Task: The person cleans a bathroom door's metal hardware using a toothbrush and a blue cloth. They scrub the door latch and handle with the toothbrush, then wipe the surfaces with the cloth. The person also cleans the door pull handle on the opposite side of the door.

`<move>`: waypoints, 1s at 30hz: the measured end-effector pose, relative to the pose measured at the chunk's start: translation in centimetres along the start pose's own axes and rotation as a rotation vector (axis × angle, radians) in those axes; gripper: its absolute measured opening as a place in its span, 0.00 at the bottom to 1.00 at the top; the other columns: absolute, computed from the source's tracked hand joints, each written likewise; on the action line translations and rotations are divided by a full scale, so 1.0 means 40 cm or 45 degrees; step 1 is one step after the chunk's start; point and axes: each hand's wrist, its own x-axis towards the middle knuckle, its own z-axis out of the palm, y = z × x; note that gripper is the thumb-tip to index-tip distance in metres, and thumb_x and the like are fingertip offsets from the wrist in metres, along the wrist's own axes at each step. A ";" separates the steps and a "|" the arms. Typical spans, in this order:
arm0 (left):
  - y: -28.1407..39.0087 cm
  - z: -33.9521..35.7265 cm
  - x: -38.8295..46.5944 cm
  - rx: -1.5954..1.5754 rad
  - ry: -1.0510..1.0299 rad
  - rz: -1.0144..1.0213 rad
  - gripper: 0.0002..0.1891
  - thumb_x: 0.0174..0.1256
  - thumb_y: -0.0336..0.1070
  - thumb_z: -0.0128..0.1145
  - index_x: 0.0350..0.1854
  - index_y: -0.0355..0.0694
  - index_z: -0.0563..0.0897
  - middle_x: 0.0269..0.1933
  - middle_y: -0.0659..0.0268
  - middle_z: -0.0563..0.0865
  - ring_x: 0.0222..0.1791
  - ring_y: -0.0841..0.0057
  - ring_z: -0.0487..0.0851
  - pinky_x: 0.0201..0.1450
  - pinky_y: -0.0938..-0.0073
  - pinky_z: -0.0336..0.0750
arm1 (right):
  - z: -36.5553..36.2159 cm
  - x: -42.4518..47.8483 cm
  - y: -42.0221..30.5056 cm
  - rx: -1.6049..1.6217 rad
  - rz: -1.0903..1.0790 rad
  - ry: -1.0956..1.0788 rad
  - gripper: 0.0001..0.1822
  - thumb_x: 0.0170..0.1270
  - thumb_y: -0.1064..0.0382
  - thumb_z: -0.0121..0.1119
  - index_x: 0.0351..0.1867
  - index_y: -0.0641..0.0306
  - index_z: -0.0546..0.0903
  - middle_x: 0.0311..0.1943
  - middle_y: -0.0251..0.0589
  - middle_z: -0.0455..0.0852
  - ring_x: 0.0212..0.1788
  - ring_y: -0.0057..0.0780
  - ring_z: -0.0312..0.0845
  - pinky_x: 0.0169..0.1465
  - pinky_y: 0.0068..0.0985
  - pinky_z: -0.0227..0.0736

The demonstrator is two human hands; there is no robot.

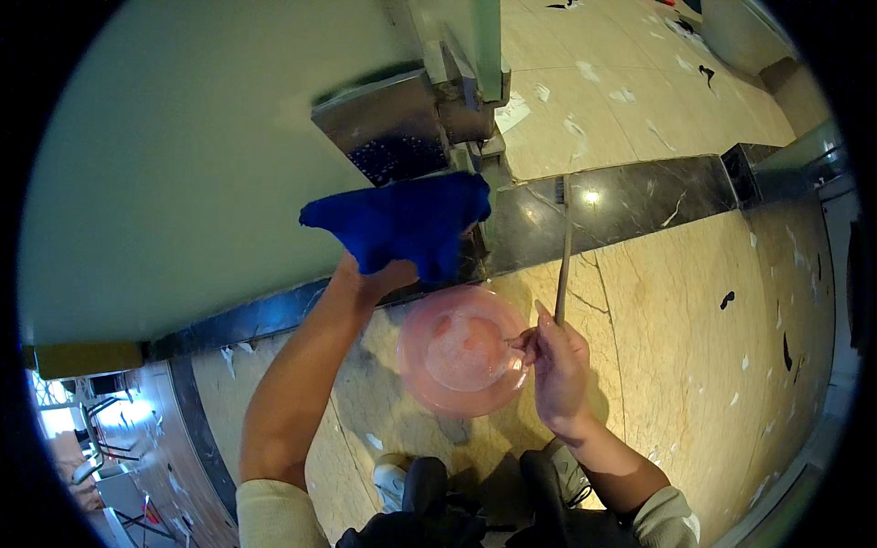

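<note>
My left hand (394, 277) is mostly hidden by a blue cloth (404, 216), which drapes over it and its fingers. The cloth is just below a brown metal fitting (390, 127) on the pale green panel; whether they touch is unclear. Whitish droplets or foam speckle the fitting's lower part. My right hand (563, 363) grips a slim brush (564, 267), its dark bristles pointing away from me. Fingers of that hand also meet the rim of a pink translucent bowl (419, 380). Foamy liquid (469, 349) fills the bowl's middle. Whether the bowl rests on the floor, I cannot tell.
A pale green panel (171, 171) rises on the left. A dark marble threshold (630, 195) crosses the tiled floor (678, 308). White scraps and dark bits litter the tiles. My shoes (390, 479) stand below the bowl. Furniture (103, 438) is at far left.
</note>
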 end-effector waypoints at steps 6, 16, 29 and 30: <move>0.018 -0.035 0.037 1.166 -0.025 0.146 0.15 0.58 0.42 0.47 0.48 0.52 0.77 0.49 0.62 0.77 0.49 0.66 0.73 0.51 0.67 0.67 | 0.004 0.000 0.006 -0.111 0.019 0.027 0.16 0.63 0.57 0.48 0.22 0.67 0.75 0.13 0.36 0.73 0.20 0.19 0.69 0.30 0.17 0.64; -0.067 0.028 -0.053 0.705 -0.321 -0.160 0.21 0.59 0.40 0.43 0.56 0.47 0.72 0.56 0.64 0.74 0.52 0.66 0.73 0.55 0.65 0.66 | 0.023 -0.011 -0.016 -0.302 -0.021 -0.030 0.19 0.63 0.57 0.48 0.15 0.65 0.71 0.12 0.36 0.70 0.20 0.20 0.68 0.29 0.18 0.65; -0.033 0.048 -0.032 0.502 -0.032 0.053 0.16 0.54 0.34 0.47 0.46 0.46 0.76 0.47 0.62 0.78 0.48 0.66 0.75 0.54 0.68 0.66 | 0.021 -0.017 -0.003 -0.173 -0.034 -0.008 0.17 0.62 0.57 0.49 0.17 0.64 0.71 0.12 0.33 0.68 0.19 0.19 0.66 0.29 0.18 0.64; -0.037 0.056 -0.032 0.609 -0.015 0.230 0.16 0.53 0.32 0.47 0.46 0.46 0.76 0.47 0.63 0.78 0.49 0.66 0.74 0.53 0.69 0.67 | 0.030 -0.024 -0.015 -0.160 -0.003 0.006 0.17 0.62 0.57 0.49 0.17 0.64 0.71 0.12 0.33 0.68 0.19 0.19 0.66 0.29 0.18 0.64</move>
